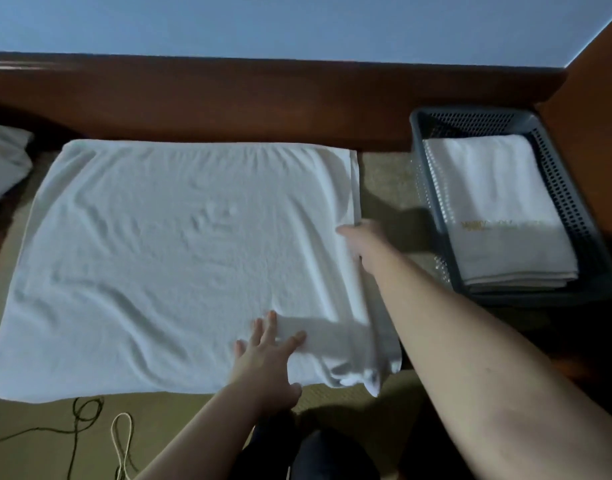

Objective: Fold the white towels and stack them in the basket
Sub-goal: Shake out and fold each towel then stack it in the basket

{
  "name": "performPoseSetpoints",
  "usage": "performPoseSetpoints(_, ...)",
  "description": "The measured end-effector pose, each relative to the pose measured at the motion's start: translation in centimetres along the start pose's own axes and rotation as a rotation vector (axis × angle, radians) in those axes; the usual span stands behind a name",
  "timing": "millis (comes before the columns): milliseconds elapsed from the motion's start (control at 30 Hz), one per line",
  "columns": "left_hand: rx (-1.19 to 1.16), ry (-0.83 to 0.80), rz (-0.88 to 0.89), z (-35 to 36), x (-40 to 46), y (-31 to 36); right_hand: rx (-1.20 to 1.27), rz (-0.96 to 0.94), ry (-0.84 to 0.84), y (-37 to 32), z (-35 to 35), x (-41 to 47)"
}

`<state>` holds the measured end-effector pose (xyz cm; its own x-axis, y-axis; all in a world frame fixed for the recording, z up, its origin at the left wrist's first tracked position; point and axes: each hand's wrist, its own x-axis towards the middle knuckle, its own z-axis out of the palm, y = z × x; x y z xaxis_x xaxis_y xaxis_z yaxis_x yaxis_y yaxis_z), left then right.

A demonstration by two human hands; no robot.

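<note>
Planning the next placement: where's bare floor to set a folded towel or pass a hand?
Free: the strip between the spread towel and the basket, though the right hand sits at its edge. The near floor has cords. The basket already holds folded towels; far left has crumpled cloth.

dim, bluish, soft picture; the right arm (453, 323) casts a shadow on the towel (159, 254); wide-angle bending curves the edges.

A bare strip of floor (384, 181) separates the spread towel (180, 258) from the basket (432, 188); cords (86, 417) lie nearer, left.
</note>
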<state>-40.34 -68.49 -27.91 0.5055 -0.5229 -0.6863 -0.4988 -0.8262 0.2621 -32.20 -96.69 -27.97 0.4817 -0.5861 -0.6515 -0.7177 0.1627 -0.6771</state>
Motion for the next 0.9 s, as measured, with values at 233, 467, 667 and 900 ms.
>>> performPoseSetpoints(233, 0.007, 0.046, -0.051, -1.0, 0.3, 0.6, -0.009, 0.058, 0.060, -5.6, -0.3, 8.3)
performPoseSetpoints(467, -0.053, 0.359, -0.284, -4.4, 4.0, -0.1, -0.076, -0.020, 0.014, -8.2, -0.4, 10.7)
performPoseSetpoints(667, -0.196, 0.254, -0.395, -4.3, 7.0, -1.8, -0.047, -0.118, 0.013, -9.1, -1.2, 12.0)
performPoseSetpoints(900, -0.222, 0.248, -0.423, -4.4, 7.4, -1.6, -0.157, -0.265, -0.010, -11.1, -1.7, 14.2)
